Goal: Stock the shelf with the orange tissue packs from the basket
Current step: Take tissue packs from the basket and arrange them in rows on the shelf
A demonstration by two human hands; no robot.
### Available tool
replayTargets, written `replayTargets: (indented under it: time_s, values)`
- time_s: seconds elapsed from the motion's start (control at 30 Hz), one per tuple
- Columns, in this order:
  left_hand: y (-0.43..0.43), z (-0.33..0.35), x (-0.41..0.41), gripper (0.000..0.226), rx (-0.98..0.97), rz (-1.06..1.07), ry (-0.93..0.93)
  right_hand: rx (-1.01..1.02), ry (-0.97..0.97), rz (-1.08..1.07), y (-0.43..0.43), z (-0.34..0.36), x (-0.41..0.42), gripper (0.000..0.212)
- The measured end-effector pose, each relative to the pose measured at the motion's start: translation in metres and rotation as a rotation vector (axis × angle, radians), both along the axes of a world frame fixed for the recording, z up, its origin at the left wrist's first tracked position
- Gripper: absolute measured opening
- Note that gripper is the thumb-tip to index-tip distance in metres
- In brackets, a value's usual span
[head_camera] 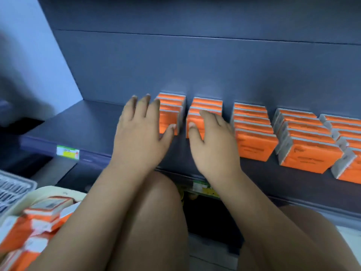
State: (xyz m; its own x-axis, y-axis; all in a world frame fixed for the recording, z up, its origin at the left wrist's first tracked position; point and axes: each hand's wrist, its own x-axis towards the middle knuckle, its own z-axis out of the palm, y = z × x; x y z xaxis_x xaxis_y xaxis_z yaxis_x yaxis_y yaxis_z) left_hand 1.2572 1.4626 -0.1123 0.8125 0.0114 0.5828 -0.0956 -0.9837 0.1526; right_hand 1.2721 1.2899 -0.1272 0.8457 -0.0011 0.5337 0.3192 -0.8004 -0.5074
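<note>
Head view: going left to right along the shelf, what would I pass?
Price label → left hand → right hand → untouched pack row → next pack row → last pack row, cut by the frame edge.

Left of the leftmost row of orange packs (pixel 172 106) the dark shelf (pixel 93 122) lies bare as far as the side wall (pixel 39 65). Only narrow slots part the rows further right. The left hand (pixel 139 132) and right hand (pixel 213 141) cover the first two rows; an open strip of board runs before the rows, and a knee (pixel 156 202) crowds its front edge
</note>
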Motion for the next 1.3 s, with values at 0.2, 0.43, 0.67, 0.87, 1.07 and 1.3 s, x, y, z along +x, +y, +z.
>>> replayTargets:
  time_s: [0.2,0.43,0.67,0.87,1.07,1.3]
  values:
    - [0.107,-0.017,-0.103,0.073,0.031,0.287,-0.029,-0.058,0.005,0.407,0.125,0.003,-0.054,0.058]
    - [0.220,-0.050,-0.206,0.074,-0.033,0.667,0.103,-0.238,0.017,0.753,0.273,-0.020,-0.129,0.068]
    - [0.255,-0.131,-0.253,0.068,-0.099,0.817,0.304,-0.540,0.028,0.885,0.319,-0.089,-0.137,0.058]
    - [0.257,-0.201,-0.252,0.070,-0.194,0.826,0.625,-0.706,0.416,0.860,0.340,-0.118,-0.113,0.050]
    - [0.248,-0.250,-0.243,0.059,-0.281,0.680,0.874,-0.959,0.685,0.795,0.349,-0.172,-0.117,0.046]
    - [0.257,-0.263,-0.237,0.060,-0.622,0.549,1.069,-0.957,0.765,0.600,0.346,-0.222,-0.088,0.055]
